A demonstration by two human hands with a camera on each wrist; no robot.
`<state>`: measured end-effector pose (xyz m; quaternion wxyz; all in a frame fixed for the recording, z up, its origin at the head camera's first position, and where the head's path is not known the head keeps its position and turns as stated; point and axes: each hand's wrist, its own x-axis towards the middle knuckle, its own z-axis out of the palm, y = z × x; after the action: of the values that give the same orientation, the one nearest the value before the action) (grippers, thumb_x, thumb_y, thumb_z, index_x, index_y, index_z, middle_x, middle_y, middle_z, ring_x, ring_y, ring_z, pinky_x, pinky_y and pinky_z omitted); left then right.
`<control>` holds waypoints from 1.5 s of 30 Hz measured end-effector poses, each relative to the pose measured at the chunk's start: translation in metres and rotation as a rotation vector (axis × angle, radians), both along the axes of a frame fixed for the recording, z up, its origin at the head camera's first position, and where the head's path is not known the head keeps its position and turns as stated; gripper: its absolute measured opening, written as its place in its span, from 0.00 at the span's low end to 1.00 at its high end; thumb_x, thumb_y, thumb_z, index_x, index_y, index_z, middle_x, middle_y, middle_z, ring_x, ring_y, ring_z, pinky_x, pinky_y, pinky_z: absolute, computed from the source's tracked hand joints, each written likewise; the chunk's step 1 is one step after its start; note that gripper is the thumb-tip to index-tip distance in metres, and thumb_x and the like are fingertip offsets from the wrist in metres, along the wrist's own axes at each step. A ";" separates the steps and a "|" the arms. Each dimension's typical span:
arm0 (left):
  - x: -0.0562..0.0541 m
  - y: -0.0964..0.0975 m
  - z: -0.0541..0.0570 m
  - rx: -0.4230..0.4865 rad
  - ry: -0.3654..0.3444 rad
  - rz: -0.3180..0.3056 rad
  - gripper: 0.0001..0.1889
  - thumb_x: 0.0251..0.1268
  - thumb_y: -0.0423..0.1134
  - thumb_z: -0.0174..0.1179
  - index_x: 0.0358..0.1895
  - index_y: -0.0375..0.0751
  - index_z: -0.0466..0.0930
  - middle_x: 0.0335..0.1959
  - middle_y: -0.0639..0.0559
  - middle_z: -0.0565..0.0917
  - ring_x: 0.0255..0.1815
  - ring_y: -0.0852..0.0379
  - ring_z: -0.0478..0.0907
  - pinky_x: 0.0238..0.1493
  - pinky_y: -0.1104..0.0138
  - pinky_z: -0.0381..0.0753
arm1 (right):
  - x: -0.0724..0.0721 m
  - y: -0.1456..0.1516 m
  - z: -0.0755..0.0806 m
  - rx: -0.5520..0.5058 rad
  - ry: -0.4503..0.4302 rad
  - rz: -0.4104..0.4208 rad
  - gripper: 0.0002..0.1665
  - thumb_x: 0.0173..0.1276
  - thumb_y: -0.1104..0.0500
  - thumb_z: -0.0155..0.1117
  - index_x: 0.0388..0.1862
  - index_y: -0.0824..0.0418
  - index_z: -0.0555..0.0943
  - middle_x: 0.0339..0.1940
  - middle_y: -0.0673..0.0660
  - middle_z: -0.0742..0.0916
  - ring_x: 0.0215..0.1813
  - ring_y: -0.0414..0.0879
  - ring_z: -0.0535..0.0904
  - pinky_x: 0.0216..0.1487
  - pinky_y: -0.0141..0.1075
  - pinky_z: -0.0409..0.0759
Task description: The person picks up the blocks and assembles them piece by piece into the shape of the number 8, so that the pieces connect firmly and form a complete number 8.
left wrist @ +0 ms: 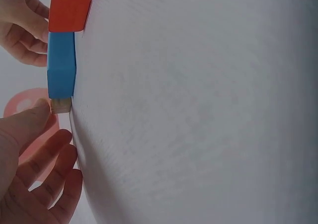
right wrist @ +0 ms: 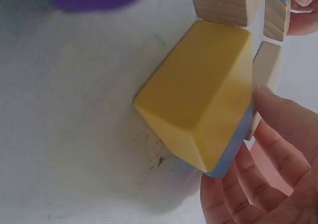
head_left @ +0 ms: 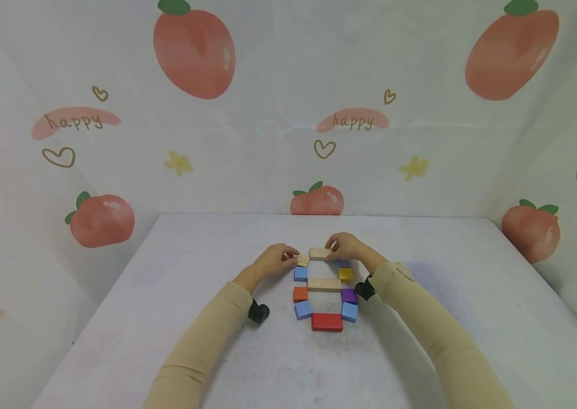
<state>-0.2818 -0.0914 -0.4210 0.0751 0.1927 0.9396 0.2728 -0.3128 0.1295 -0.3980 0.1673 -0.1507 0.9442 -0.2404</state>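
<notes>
At the far left corner of a ring of coloured blocks, my left hand [head_left: 277, 259] pinches a small striped wooden block [head_left: 302, 261]. Its thumb lies against that block's side in the left wrist view, next to a blue block [left wrist: 61, 65]. My right hand [head_left: 346, 246] grips the right end of a plain wooden block [head_left: 319, 254] that forms the far side of the ring. In the right wrist view its thumb touches this block, and its other fingers curl beside a blue block [right wrist: 231, 152] partly hidden behind the yellow block [right wrist: 191, 80].
A longer wooden block [head_left: 324, 284] crosses the middle of the ring. Nearer stand an orange-red block [head_left: 300, 293], a purple block [head_left: 349, 296], two light blue blocks and a red block [head_left: 326, 322]. The white table [head_left: 191, 250] meets a fruit-printed backdrop [head_left: 247, 142].
</notes>
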 end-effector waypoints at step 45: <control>0.000 0.001 -0.001 -0.010 0.046 -0.020 0.14 0.64 0.36 0.57 0.51 0.39 0.81 0.42 0.45 0.83 0.41 0.54 0.77 0.46 0.63 0.76 | -0.003 0.004 -0.005 -0.016 -0.024 0.000 0.19 0.61 0.58 0.65 0.49 0.64 0.78 0.48 0.63 0.82 0.46 0.51 0.75 0.53 0.44 0.75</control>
<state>-0.2822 -0.0900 -0.4219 0.0571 0.2079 0.9405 0.2627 -0.3156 0.1339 -0.4031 0.1775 -0.1490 0.9402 -0.2496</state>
